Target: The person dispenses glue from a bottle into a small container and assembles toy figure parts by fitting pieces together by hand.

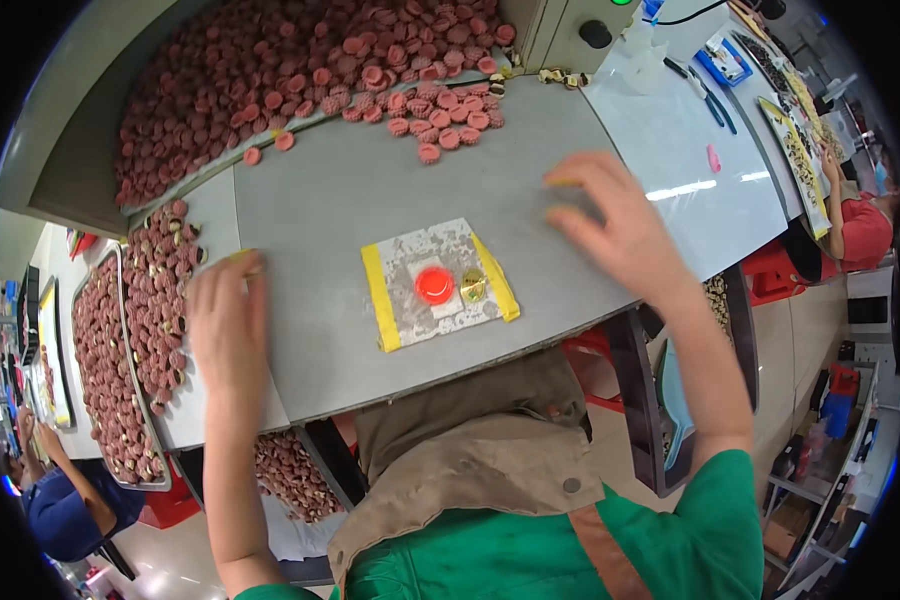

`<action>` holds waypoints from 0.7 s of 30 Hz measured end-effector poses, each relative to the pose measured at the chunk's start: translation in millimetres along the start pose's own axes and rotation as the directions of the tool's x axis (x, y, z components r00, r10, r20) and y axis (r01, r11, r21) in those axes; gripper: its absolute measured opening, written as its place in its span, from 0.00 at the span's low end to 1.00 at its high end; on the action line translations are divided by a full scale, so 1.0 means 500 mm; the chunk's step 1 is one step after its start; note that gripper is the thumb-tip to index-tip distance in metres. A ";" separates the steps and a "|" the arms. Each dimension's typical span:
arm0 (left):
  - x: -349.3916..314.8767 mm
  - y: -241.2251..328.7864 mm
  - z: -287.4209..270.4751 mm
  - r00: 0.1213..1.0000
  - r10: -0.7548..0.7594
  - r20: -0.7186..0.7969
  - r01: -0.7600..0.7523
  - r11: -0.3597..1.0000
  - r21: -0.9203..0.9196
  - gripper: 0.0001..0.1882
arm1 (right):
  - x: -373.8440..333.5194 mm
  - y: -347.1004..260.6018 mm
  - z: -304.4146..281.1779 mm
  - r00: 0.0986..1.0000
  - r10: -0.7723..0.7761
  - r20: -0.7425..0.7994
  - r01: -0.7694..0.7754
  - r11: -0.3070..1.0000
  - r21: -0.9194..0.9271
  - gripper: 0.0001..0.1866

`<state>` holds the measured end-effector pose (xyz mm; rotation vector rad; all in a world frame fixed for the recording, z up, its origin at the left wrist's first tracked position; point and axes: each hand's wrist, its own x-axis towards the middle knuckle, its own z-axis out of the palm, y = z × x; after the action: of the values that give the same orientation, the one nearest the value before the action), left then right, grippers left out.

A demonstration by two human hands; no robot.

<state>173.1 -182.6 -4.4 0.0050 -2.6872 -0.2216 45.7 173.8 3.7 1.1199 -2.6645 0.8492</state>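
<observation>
My left hand (pixel 228 325) is over the grey tabletop, beside a heap of pink ridged pieces (pixel 165 275). Its thumb and fingertips are bent close together, and blur hides whatever may be between them. To the right, my right hand (pixel 615 230) hovers with thumb and forefinger apart and nothing between them; the fingertips look yellow. Between the hands lies a worn white square pad (pixel 410 250) with yellow tape on two sides. On it sit a bright red round piece (pixel 434 285) and, just right of that, a small gold-coloured oval piece (pixel 473 286).
A large mound of pink round pieces (pixel 400 60) fills the far side. At left stands a metal-rimmed tray (pixel 122 300) of similar pieces. Pliers (pixel 710 100) and a blue bin (pixel 722 62) lie far right. An open drawer (pixel 295 475) is below the table; other people work at both sides.
</observation>
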 end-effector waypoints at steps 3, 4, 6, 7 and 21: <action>0.022 -0.037 -0.004 0.996 0.065 -0.052 -0.047 0.953 0.298 0.14 | 0.046 0.078 -0.021 0.991 0.133 -0.018 -0.133 0.991 0.001 0.18; 0.039 -0.025 -0.003 0.995 0.089 -0.042 -0.078 0.973 0.216 0.15 | 0.066 0.100 -0.018 0.983 0.180 -0.046 -0.180 0.984 0.013 0.17; 0.083 0.007 0.012 0.991 0.134 0.025 -0.134 0.991 -0.017 0.16 | 0.111 0.135 -0.001 0.982 0.150 -0.114 -0.158 0.985 -0.068 0.16; 0.112 0.029 0.030 0.984 0.158 0.083 -0.142 0.976 -0.167 0.16 | 0.133 0.153 0.011 0.978 0.114 -0.173 -0.141 0.978 -0.152 0.15; 0.191 0.127 0.161 0.989 0.083 0.119 0.033 0.670 -0.742 0.09 | 0.092 0.073 0.021 0.992 0.119 -0.052 -0.122 0.990 -0.068 0.10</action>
<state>54.4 -111.1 -25.0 -0.3106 -2.5195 -1.3475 -11.7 160.3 -6.8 0.9191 -2.7224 0.7827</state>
